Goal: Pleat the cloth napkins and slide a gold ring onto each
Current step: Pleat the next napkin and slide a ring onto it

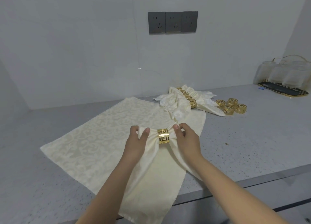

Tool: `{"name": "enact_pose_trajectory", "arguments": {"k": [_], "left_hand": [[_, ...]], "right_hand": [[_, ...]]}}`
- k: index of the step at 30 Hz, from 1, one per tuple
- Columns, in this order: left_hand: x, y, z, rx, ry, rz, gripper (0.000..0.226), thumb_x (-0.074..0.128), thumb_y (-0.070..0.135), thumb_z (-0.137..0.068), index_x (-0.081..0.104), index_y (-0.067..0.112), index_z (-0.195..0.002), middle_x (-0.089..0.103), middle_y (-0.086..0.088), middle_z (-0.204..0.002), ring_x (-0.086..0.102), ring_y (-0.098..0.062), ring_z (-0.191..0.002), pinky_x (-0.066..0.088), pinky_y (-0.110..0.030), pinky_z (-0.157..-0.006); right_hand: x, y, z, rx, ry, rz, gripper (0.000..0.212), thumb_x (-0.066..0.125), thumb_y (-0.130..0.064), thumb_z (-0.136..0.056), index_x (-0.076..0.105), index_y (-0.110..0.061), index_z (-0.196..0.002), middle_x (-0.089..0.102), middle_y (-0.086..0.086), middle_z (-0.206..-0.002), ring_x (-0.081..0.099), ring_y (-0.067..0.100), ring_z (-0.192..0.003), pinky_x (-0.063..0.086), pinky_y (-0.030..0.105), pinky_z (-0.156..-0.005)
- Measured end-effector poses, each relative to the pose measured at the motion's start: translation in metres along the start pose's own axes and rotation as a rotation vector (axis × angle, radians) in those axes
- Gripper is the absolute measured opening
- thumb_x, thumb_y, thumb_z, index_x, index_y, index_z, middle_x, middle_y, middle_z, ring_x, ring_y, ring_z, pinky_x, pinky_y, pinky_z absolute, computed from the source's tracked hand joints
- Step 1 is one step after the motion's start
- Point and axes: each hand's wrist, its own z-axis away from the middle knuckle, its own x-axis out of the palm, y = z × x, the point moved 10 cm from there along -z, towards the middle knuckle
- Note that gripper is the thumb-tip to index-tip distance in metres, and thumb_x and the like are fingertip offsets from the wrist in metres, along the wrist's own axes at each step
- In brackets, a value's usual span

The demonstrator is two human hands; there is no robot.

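Counter: a grey speckled worktop [235, 139] runs along a pale wall, and up on that wall sits a dark triple socket panel [173, 22].
Ringed napkin: right in the middle, a cream damask napkin [156, 173] is gathered at its waist, its tail trailing toward the near edge of the counter and hanging a little over it.
Ring in play: a gold ring [163, 136] with a cut-out key pattern sits snug around the gathered waist, between the two hands.
Left hand: the left hand [137, 137] grips the bunched cloth just left of the ring, thumb on top, fingers curled round the far side.
Right hand: the right hand [186, 136] pinches the cloth just right of the ring, thumb pressed forward, fingers bent over the fold.
Flat napkin: another cream napkin [94, 136] lies spread flat underneath, reaching to the left.
Finished pile: behind, near the wall, a row of ringed napkins [188, 99] lies overlapped.
Spare rings: a cluster of loose gold rings [232, 105] waits just right of that pile.
Far right: clear glasses [286, 75] stand upside down on a dark gold-rimmed tray [284, 91].
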Motion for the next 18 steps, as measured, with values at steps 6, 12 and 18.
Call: {"name": "enact_pose_trajectory", "arguments": {"k": [6,12,18], "left_hand": [[0.013,0.004,-0.005,0.02,-0.101,0.225,0.05,0.075,0.025,-0.08,0.045,0.03,-0.119,0.056,0.012,-0.111,0.057,0.0,-0.096,0.045,-0.018,-0.073],[0.031,0.004,-0.016,-0.004,-0.151,0.128,0.052,0.065,0.058,-0.079,0.051,0.027,-0.119,0.061,0.006,-0.115,0.059,-0.009,-0.102,0.049,-0.03,-0.088],[0.049,0.019,-0.023,0.01,-0.079,0.043,0.071,0.08,0.06,-0.056,0.05,0.03,-0.111,0.063,0.011,-0.102,0.06,-0.008,-0.095,0.05,-0.03,-0.079]], "right_hand": [[-0.007,0.002,-0.007,0.032,0.004,-0.041,0.034,0.044,-0.04,-0.098,0.058,-0.017,-0.077,0.047,-0.01,-0.06,0.043,0.005,-0.058,0.032,0.018,-0.054],[-0.01,0.016,-0.019,0.166,-0.188,-0.019,0.041,0.046,-0.049,-0.094,0.043,-0.016,-0.071,0.044,-0.004,-0.069,0.042,0.011,-0.062,0.028,0.025,-0.056],[-0.034,0.013,-0.031,0.081,-0.07,-0.111,0.041,0.057,-0.035,-0.093,0.041,-0.015,-0.06,0.042,-0.005,-0.058,0.039,0.009,-0.054,0.025,0.023,-0.051]]}}
